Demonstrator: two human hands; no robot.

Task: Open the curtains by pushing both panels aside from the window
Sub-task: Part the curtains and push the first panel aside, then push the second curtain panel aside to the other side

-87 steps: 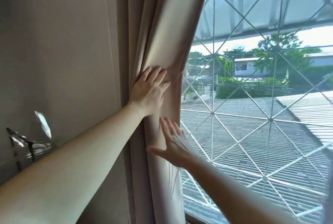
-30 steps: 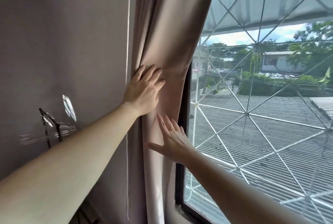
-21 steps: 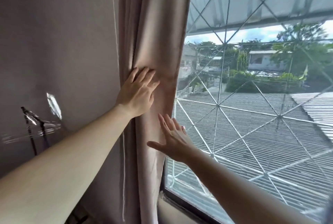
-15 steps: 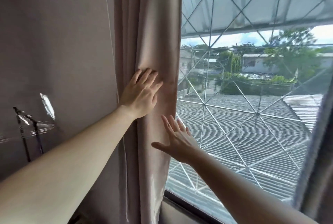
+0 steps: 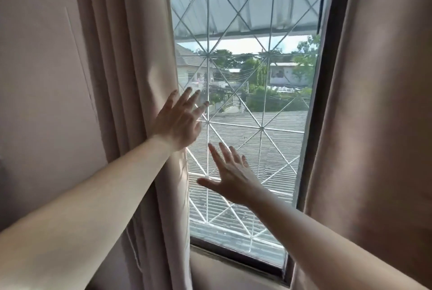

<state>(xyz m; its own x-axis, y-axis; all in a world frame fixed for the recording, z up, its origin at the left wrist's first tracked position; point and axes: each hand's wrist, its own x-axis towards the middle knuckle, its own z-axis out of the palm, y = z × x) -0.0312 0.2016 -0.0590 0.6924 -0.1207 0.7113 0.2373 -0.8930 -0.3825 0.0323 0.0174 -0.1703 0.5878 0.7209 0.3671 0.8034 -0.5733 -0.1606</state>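
- Where the two panels part, window (image 5: 245,60) exposed between them, with a white diagonal grille (image 5: 208,124) behind the glass and corrugated roofs, houses and trees beyond.
- Left curtain panel (image 5: 131,79): gathered in vertical folds beside the wall (image 5: 42,79), its inner edge at the left side of the glass.
- Right curtain panel (image 5: 378,114): hanging over the right side of the opening, covering the dark window frame (image 5: 327,79) there in part.
- Left hand (image 5: 178,121): fingers spread and extended, nothing gripped; wrist and heel close against the inner edge of the left curtain panel, fingertips out over the glass; actual contact with the fabric cannot be judged.
- Right hand (image 5: 230,177): lower and to the right of the left hand, palm flat toward the window, fingers splayed, thumb out to the left; holding nothing, clear of both panels.
- Hands near each other but not touching.
- Both forearms bare, reaching up from the lower corners.
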